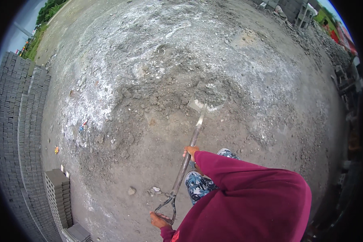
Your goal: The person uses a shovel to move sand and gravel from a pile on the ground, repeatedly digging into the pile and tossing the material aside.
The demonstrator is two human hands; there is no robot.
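A long-handled shovel [182,169] slants from the lower middle up to a mound of grey, crumbly soil [161,94]. My left hand [160,220] is closed on its D-shaped grip at the bottom end. Farther up the shaft, my right hand [190,152] wraps round the pole, its arm in a maroon sleeve coming in from the right. The shovel's blade [197,105] touches the near right side of the mound; its front edge is partly hidden by soil.
Tall stacks of grey blocks [12,121] line the left, with a smaller block stack [58,193] nearer. Whitish powder [97,97] covers ground round the mound. A stone [132,190] lies left of the grip. Rubble [330,48] and blocks edge the far right.
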